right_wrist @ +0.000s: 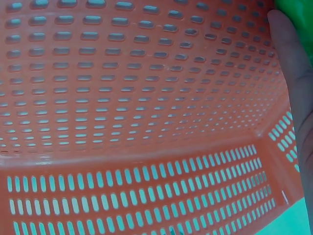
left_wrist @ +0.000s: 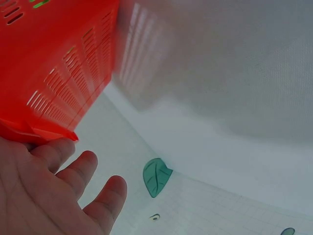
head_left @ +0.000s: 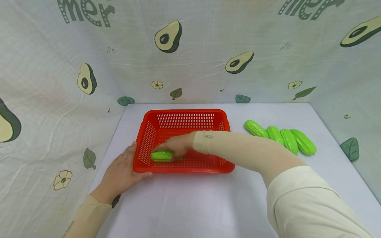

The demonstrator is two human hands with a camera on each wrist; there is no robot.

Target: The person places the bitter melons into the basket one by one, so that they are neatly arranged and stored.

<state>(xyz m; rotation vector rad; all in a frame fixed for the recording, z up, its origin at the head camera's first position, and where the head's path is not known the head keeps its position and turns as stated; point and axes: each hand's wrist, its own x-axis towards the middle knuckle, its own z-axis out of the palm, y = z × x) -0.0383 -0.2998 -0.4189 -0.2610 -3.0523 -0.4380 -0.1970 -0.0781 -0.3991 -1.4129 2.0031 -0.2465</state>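
"What's in those hands?"

"Right hand (head_left: 176, 145) grips one green gourd (head_left: 161, 156) inside the red basket (head_left: 190, 171); left hand (head_left: 122, 170), fingers loosely extended, touches the basket's rim."

"Others?"

"Four more gourds (head_left: 288, 141), right on the table (head_left: 190, 205). The cloth (head_left: 202, 36) reads 'mer' twice."

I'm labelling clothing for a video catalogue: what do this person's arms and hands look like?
The left hand and right hand show no gloves. The left sleeve and right sleeve are beige and close-fitting, with small dark lettering. Above the right one sits a looser, cream outer sleeve.
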